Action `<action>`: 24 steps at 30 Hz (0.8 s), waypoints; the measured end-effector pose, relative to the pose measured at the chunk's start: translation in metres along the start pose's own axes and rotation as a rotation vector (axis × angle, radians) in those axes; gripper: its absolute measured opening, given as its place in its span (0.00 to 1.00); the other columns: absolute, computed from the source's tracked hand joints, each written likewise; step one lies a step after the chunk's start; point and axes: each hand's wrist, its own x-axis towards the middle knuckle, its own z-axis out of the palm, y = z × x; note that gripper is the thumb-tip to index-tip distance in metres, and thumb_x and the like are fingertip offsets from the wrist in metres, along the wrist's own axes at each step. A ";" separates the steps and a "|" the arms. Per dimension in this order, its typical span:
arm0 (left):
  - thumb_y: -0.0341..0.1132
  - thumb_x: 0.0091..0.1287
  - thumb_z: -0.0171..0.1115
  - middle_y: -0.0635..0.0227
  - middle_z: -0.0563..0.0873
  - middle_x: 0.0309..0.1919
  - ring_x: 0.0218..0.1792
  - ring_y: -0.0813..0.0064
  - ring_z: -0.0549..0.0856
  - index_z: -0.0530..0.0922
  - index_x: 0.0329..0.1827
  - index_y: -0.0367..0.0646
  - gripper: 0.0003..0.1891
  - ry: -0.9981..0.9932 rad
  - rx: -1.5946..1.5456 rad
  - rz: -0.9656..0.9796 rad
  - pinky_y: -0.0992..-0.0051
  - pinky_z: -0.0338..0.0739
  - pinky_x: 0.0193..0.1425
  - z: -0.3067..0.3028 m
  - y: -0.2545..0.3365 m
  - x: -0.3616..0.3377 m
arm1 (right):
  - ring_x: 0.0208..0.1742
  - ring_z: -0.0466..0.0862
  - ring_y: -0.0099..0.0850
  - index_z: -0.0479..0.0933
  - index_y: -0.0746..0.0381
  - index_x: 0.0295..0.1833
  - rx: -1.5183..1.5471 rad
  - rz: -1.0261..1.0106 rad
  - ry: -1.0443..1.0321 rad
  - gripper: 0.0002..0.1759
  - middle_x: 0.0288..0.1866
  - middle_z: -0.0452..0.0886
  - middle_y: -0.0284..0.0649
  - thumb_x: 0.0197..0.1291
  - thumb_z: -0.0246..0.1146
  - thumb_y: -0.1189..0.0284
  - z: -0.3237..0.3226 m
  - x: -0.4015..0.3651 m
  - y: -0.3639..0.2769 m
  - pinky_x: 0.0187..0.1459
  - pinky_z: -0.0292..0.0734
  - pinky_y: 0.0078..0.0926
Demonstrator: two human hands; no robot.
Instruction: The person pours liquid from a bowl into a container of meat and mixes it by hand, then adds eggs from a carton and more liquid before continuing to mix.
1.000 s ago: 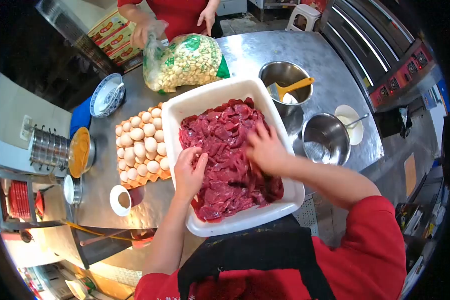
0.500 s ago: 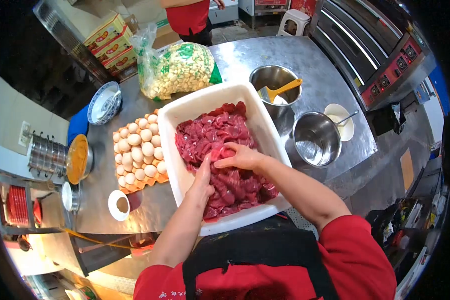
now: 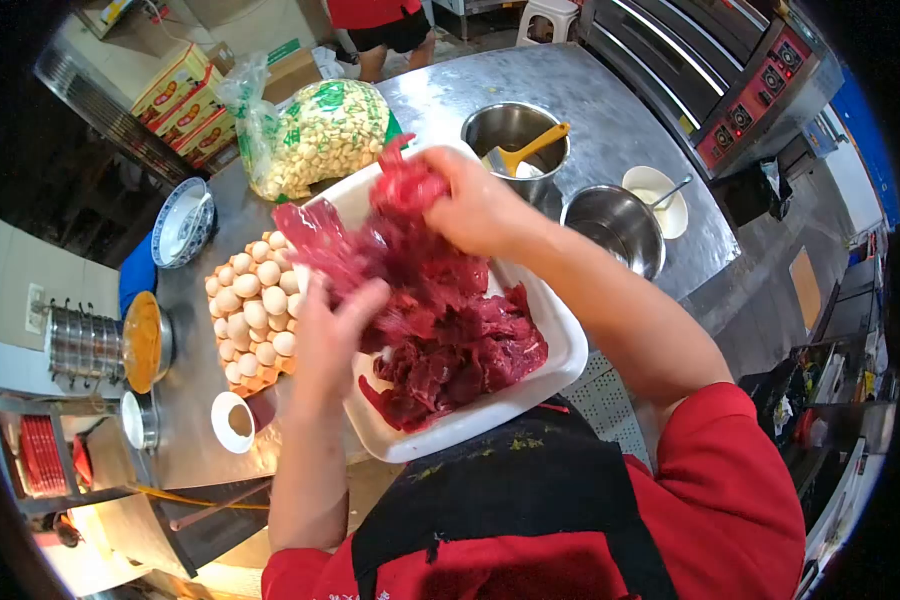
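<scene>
Sliced raw red meat [image 3: 470,350] lies in a white rectangular tub [image 3: 560,335]. My right hand [image 3: 475,205], over the far part of the tub, is closed on a raised clump of slices. At the tub's left side, my left hand [image 3: 335,325] is against more lifted slices, its thumb apart from the fingers; motion blurs it, and its grip is unclear. Some slices hang between the hands and spread past the tub's far left rim.
Left of the tub sit a tray of eggs [image 3: 255,310] and a small white bowl [image 3: 233,422]. Beyond stands a bag of peeled cloves [image 3: 330,135]. Steel pots [image 3: 615,235] and a yellow-handled brush [image 3: 530,148] are at the right. Another person [image 3: 385,35] stands across the table.
Both hands have moved apart and the meat between them has been lifted and spread from the pile. The view has shifted, with the tub turned somewhat.
</scene>
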 end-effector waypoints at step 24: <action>0.30 0.64 0.63 0.61 0.84 0.52 0.52 0.65 0.84 0.75 0.60 0.39 0.21 0.012 -0.392 -0.139 0.64 0.79 0.60 0.007 -0.036 0.020 | 0.49 0.82 0.27 0.80 0.63 0.54 0.426 0.102 -0.296 0.27 0.49 0.85 0.38 0.42 0.71 0.80 0.032 -0.041 0.032 0.54 0.77 0.27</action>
